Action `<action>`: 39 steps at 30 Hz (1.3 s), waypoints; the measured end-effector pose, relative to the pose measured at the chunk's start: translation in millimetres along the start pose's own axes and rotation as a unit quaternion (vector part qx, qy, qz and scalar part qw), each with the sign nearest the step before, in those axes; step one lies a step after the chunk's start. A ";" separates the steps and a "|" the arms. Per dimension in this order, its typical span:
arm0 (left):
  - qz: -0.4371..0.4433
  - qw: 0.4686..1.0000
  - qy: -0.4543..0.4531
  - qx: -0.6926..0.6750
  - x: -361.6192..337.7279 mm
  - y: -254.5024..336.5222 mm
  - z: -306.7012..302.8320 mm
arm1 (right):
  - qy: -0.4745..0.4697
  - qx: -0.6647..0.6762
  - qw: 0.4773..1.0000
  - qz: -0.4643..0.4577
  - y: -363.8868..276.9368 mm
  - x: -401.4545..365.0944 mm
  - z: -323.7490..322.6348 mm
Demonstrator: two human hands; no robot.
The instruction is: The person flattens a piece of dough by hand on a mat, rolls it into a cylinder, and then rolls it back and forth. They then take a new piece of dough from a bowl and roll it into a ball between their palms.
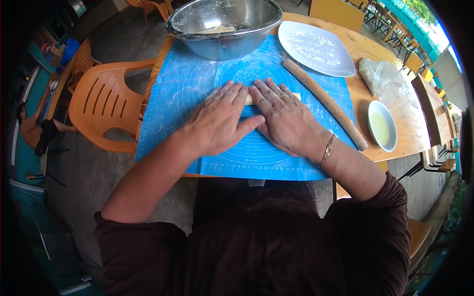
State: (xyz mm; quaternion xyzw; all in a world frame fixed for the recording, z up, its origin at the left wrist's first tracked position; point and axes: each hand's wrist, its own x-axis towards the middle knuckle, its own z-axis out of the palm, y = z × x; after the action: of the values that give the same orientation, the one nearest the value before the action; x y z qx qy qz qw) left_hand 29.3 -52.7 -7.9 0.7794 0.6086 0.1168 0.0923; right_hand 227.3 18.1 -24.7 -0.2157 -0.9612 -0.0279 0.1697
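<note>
A pale roll of dough lies on a blue pastry mat, mostly hidden under my hands. My left hand rests flat on its left part, fingers stretched forward. Beside it, my right hand presses flat over the right part, and a bit of dough shows past its fingers. The thumbs meet near the middle. Both palms face down, and neither hand grips anything. To the right, a wooden rolling pin lies slanted across the mat.
A large metal bowl with dough residue stands at the back. Next to it is a white plate dusted with flour. At right are a crumpled plastic bag and a small bowl of yellowish liquid. An orange chair stands left; a person sits beyond.
</note>
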 end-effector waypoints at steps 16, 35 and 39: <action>0.005 0.995 0.087 -0.044 -16.9 16.9 9.3 | -0.012 0.093 0.996 0.004 -17.5 -20.0 -13.0; 0.062 0.994 0.090 -0.004 -67.0 45.2 3.7 | 0.026 0.095 0.994 0.037 -24.0 -66.4 -43.8; 0.090 0.988 0.049 -0.114 -47.1 25.5 -22.4 | -0.019 0.140 0.990 0.023 -1.7 -43.1 -54.0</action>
State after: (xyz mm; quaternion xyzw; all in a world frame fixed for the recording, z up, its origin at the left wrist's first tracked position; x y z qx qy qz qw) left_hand 35.3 -104.6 17.5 0.8087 0.5225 0.2315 0.1394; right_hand 280.2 -7.8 11.5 -0.2126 -0.9535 0.1151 0.1802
